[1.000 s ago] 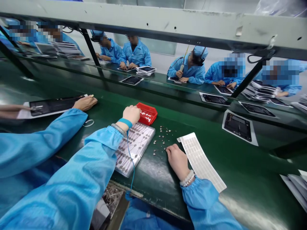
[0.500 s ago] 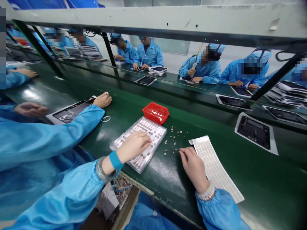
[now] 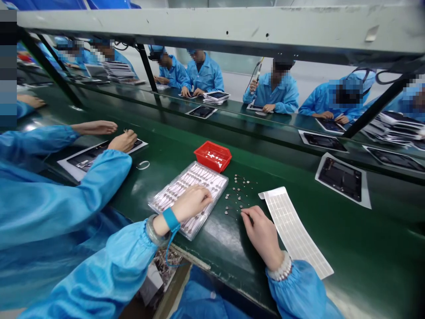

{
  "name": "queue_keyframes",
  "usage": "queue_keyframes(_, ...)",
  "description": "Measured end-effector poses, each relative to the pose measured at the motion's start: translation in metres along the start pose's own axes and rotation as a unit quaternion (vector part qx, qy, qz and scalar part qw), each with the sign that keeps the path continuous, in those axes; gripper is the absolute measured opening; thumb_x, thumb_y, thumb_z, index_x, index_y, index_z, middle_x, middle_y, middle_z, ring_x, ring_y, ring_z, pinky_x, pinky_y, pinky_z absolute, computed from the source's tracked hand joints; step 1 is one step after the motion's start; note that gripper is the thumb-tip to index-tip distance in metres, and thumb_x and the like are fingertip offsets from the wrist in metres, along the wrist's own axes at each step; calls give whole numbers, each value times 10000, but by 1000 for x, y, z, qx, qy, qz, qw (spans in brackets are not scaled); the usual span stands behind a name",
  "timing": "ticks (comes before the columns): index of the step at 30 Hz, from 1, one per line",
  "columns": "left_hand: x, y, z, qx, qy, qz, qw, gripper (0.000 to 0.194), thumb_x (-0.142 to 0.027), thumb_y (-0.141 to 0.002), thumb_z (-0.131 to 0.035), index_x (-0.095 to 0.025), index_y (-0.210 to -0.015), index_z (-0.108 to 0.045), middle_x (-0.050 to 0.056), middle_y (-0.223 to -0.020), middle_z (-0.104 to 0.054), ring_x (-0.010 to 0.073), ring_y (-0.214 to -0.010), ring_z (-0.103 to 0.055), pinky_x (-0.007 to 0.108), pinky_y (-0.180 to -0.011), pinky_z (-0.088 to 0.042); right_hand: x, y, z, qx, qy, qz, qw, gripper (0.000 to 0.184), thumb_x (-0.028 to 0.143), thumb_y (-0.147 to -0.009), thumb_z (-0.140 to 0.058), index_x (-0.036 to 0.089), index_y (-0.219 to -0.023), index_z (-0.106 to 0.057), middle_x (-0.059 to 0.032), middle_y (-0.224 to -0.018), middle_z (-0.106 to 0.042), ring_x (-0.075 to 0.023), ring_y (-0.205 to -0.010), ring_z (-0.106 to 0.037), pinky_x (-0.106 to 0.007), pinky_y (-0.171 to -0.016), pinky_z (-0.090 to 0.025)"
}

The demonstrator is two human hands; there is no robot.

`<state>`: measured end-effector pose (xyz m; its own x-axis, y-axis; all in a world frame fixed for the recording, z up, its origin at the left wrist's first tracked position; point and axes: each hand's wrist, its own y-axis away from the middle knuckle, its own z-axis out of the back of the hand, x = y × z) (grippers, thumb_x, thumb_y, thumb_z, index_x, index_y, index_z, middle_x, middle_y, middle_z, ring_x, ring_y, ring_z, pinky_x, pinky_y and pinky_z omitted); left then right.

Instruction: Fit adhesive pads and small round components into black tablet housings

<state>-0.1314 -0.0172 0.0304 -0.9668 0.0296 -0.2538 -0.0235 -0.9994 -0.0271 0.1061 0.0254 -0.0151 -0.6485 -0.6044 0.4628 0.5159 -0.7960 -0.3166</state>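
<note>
Two hands at the lower centre, neither grip readable.
Sleeves (image 3: 299,283) run off the bottom edge. The right hand's (image 3: 262,235) pinched fingertips sit just beside small round parts (image 3: 234,189), left of a label sheet (image 3: 297,230); the left hand (image 3: 192,204) curls over a tray (image 3: 210,208), hiding some contents. Beyond, a red bin (image 3: 202,153); farther, partly pixelated people (image 3: 206,73).

anything in the left hand (image 3: 191,203) seems hidden.

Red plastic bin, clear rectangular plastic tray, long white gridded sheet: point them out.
Red plastic bin (image 3: 217,149), head view: inner back wall.
Clear rectangular plastic tray (image 3: 209,208), head view: right rim.
Long white gridded sheet (image 3: 296,229), head view: middle.
</note>
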Motion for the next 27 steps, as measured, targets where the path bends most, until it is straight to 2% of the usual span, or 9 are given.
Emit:
queue_keyframes(5, 1, -1, 7, 19, 6, -21, 1000, 138, -237, -869, -527, -186, -814, -643, 27, -816, -671, 183, -812, -605, 280, -763, -435, 3, 0, 2, 15, 2, -13, 1000, 283, 300, -957, -394, 202, -935, -658, -37, -937, -667, -156, -800, -655, -242, -703, -479)
queue_keyframes(10, 2, 12, 15, 17, -20, -4, 1000, 154, -290, -847, -566, -179, -776, -648, 53, -797, -670, 223, -822, -602, 325, -774, -421, 3, 1, 2, 17, 3, -11, 1000, 292, 303, -957, -388, 208, -936, -664, -42, -936, -665, -155, -801, -652, -240, -704, -475)
queue_keyframes(17, -4, 22, 7, 29, -43, 23, 998, 164, -165, -785, -532, -186, -671, -648, 37, -709, -675, 193, -719, -619, 298, -713, -417, 6, 1, 1, 26, -5, -10, 1000, 263, 286, -951, -408, 211, -925, -659, -33, -930, -660, -154, -809, -653, -237, -721, -475)
queue_keyframes(20, -2, 22, 6, 18, -42, 30, 998, 189, -163, -796, -506, -181, -647, -621, 38, -686, -661, 189, -710, -619, 293, -710, -419, 5, 1, 1, 24, -17, -12, 999, 273, 291, -949, -401, 210, -923, -661, -39, -927, -659, -161, -822, -650, -246, -736, -474)
queue_keyframes(24, 1, 29, 17, -34, -22, 56, 998, 232, -223, -880, -420, -173, -731, -591, 71, -761, -652, 218, -760, -608, 325, -725, -430, 9, 1, 3, 31, -103, -26, 994, 275, 328, -935, -420, 211, -911, -667, -53, -923, -658, -177, -844, -635, -274, -774, -468)
queue_keyframes(27, -12, 42, 23, -85, 14, 70, 994, 269, -293, -935, -340, -186, -806, -550, 62, -808, -630, 214, -793, -591, 327, -732, -435, 23, 0, 4, 69, -251, -37, 965, 297, 395, -911, -457, 202, -878, -680, -61, -907, -652, -172, -818, -613, -281, -748, -466)
